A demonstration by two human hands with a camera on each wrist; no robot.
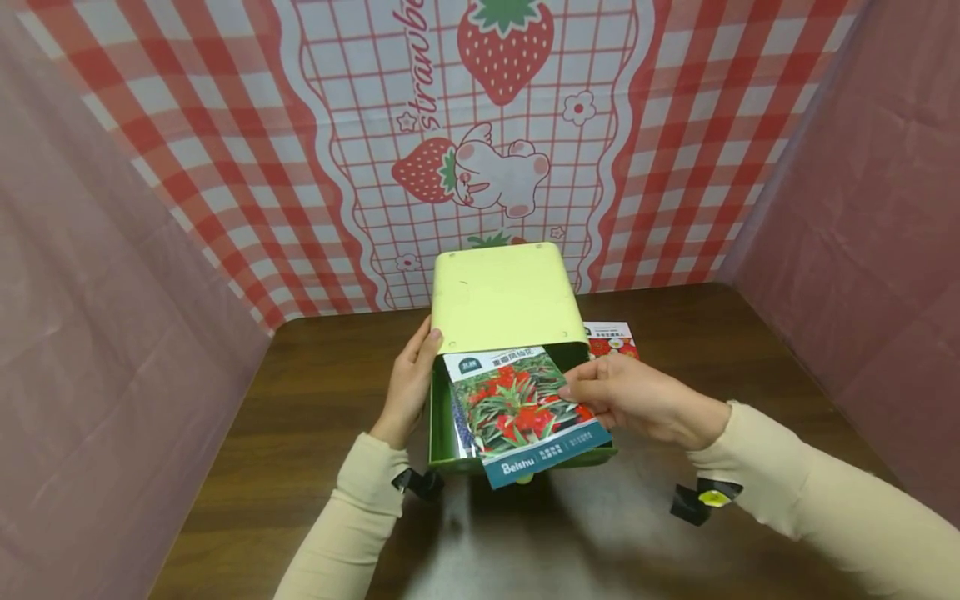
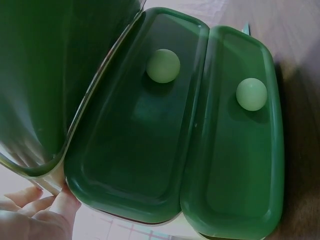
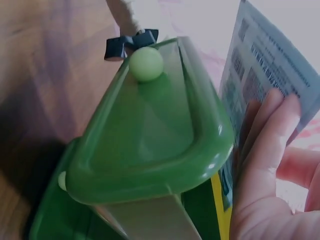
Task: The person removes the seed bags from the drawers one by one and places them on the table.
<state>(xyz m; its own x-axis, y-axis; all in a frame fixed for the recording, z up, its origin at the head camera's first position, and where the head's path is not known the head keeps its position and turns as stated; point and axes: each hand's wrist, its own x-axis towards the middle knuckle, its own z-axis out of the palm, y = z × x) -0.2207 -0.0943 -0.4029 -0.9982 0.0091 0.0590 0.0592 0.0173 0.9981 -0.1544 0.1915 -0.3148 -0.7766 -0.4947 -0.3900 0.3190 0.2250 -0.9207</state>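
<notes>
A small pale yellow-green drawer cabinet (image 1: pixel 506 292) stands on the table with its top drawer (image 1: pixel 439 417) pulled out toward me. My left hand (image 1: pixel 407 387) grips the cabinet's left side near the front edge. Between thumb and fingers, my right hand (image 1: pixel 637 396) pinches a seed packet (image 1: pixel 517 400) with red flowers and a teal "Beishu" band. It tilts over the open drawer, and its printed back faces the right wrist view. Under it, the edge of another packet (image 1: pixel 462 421) with purple flowers shows inside the drawer. The rest of the drawer's contents is hidden.
Two lower green drawer fronts (image 2: pixel 150 140) with round knobs are closed. Behind my right hand, another packet (image 1: pixel 615 343) with red and white flowers lies on the wooden table (image 1: pixel 300 433). A strawberry-print checked cloth (image 1: pixel 300 167) hangs behind, with pink cloth at both sides.
</notes>
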